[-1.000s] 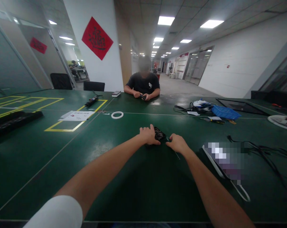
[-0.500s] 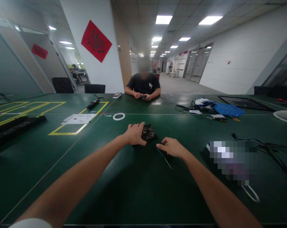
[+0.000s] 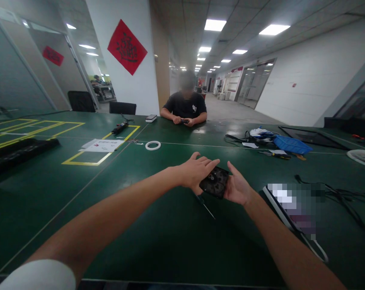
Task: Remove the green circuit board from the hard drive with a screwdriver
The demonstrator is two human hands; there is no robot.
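Work appeared unfinished: centre-frame, left hand (image 3: 197,173) pinched a black rectangular metal-looking device (image 3: 216,183), right hand (image 3: 239,187) touching, grip undeterminable, dark-handled slim screwdriver (image 3: 205,205) lying below.

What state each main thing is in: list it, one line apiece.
Left hand, gripping the black square unit
Right hand, against the unit's right edge, thumb raised
Black square unit, between both hands
Screwdriver, lying on the table, partly hidden
White ring, lying flat
Papers, lying flat
Ceiling lights, lit
Co-worker's hands, holding a dark object
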